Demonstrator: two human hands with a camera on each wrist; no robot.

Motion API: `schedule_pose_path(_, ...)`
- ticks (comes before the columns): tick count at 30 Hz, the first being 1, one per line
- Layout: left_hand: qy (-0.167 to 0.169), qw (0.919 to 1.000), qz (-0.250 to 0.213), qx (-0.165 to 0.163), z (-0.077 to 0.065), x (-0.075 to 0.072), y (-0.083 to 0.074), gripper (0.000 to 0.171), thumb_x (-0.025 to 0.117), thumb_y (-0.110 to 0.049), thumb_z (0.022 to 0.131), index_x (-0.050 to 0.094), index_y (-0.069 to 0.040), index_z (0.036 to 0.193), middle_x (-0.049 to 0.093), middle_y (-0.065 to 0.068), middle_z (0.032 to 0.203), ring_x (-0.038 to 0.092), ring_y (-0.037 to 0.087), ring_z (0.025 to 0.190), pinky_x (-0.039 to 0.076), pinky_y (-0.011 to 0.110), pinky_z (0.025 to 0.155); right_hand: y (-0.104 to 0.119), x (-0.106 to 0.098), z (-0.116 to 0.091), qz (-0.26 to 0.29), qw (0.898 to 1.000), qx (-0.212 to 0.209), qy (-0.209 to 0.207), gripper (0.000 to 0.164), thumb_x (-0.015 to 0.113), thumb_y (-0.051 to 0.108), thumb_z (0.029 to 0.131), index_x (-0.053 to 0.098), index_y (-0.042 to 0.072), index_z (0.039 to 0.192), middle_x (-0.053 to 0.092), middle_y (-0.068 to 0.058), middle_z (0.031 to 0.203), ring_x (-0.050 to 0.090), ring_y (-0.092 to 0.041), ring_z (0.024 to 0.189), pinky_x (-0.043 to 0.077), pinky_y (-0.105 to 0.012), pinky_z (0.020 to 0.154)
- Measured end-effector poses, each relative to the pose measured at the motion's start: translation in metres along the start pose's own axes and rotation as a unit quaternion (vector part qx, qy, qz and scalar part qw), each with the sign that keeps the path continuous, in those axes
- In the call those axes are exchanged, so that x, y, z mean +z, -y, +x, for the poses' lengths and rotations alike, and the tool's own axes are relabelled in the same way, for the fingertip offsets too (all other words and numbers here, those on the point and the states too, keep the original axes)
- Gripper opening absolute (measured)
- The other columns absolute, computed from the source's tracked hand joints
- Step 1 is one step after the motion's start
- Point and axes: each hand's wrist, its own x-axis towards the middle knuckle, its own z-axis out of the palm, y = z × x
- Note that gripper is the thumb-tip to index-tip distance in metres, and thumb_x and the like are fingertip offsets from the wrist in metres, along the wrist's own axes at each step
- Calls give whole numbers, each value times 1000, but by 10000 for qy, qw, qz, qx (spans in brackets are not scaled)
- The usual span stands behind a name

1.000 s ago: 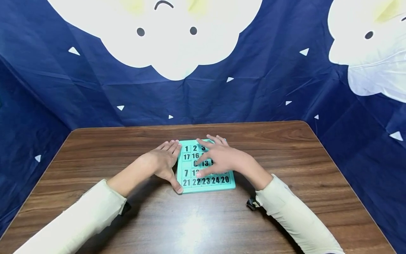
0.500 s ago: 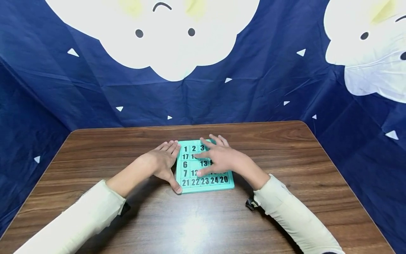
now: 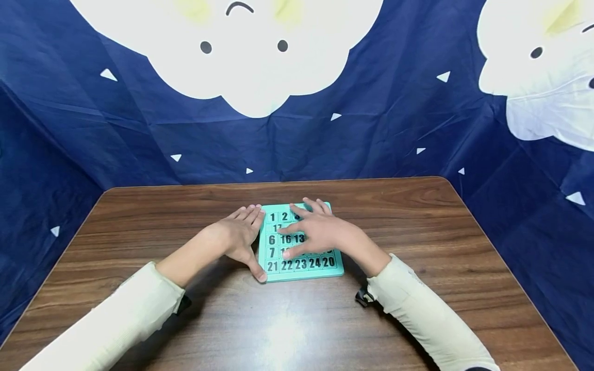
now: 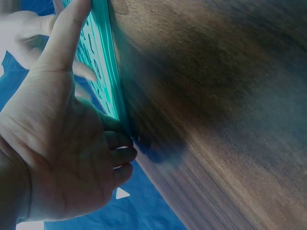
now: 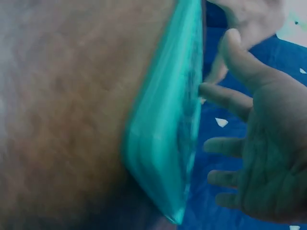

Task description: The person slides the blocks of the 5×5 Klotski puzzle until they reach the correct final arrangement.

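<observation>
A turquoise number sliding puzzle [image 3: 301,265] lies flat on the table, its numbered tiles facing up. Along its left edge my left hand [image 3: 235,238] is braced, fingers at the far corner and thumb at the near one; the left wrist view shows the fingertips at the corner of the frame [image 4: 115,86]. My right hand [image 3: 322,230] is spread above the right part and covers several tiles. Its index fingertip is at tile 17 [image 3: 276,227], which sits between the first two columns of the second row. Tile 16 [image 3: 285,239] stands below, beside 13.
The brown wooden table [image 3: 209,319] extends around the puzzle on all sides. Dark blue cloth [image 3: 139,129] with white cloud shapes rises behind the table and at its sides. Both forearms wear pale sleeves [image 3: 417,304].
Tile 6 has slid left into the first column. Tile 16 has then moved down into the third row, and 17 has shifted partway right. The left hand has stayed in place.
</observation>
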Motion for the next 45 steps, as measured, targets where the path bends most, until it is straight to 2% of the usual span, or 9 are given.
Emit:
schedule_pose_path(2,-11,10000,-1,4,0,1,0,170,87,-91,70,1,6,179,-3,29,189,1,45,179,2,54,149,0,-1,-2,-131,9998,87,-138,69,72,75,99,67,40,158,16,-10,191,0,-48,178,0,-74,143)
schedule_pose_path(4,-24,10000,13,10,0,1,0,170,87,-91,69,1,6,179,-2,30,189,1,45,179,2,55,149,1,-2,-2,-201,9995,-23,-241,69,73,76,98,69,39,156,16,-11,191,1,-49,178,0,-74,144)
schedule_pose_path(9,44,10000,6,28,0,1,0,170,86,-92,70,0,5,179,-4,29,189,0,45,179,1,56,149,9,3,1,-45,9991,-415,17,72,71,77,99,62,43,162,7,-8,193,-2,-48,178,-2,-73,144)
schedule_pose_path(15,18,10000,12,36,0,1,-1,169,87,-91,70,0,6,179,-3,29,189,0,45,179,1,55,149,11,5,8,-476,9986,-158,-170,76,67,79,99,56,45,166,7,-10,193,0,-49,178,1,-72,144)
schedule_pose_path(21,46,10000,-3,48,0,0,-1,170,86,-92,70,0,6,179,-4,29,189,-2,44,179,0,55,149,10,8,0,141,9962,-821,257,65,75,74,98,68,45,156,8,-4,193,-3,-45,179,-1,-71,144)
schedule_pose_path(28,-2,10000,-18,34,0,1,0,170,86,-92,70,0,6,179,-4,30,188,0,46,179,1,56,149,12,3,-1,-232,9983,-527,-67,67,70,75,99,65,45,159,9,-9,193,-1,-49,178,1,-74,144)
schedule_pose_path(35,-45,10000,-26,53,1,1,-1,170,87,-91,69,1,7,179,-3,30,188,0,45,179,1,54,149,-1,-1,-17,165,9975,-686,85,54,79,70,97,82,37,139,19,-5,191,2,-48,178,0,-75,143)
schedule_pose_path(41,48,10000,-17,12,1,1,0,170,85,-93,70,-1,5,179,-5,29,188,-2,45,179,0,55,149,7,6,-14,293,9954,-862,307,64,75,71,99,71,39,154,12,-3,192,-2,-45,179,-2,-73,144)
schedule_pose_path(45,37,10000,-9,3,1,1,0,170,86,-93,70,0,6,179,-4,30,188,-1,45,179,1,55,149,4,6,-13,304,9970,-707,-17,65,73,71,101,69,37,157,13,-6,192,1,-46,178,1,-74,143)
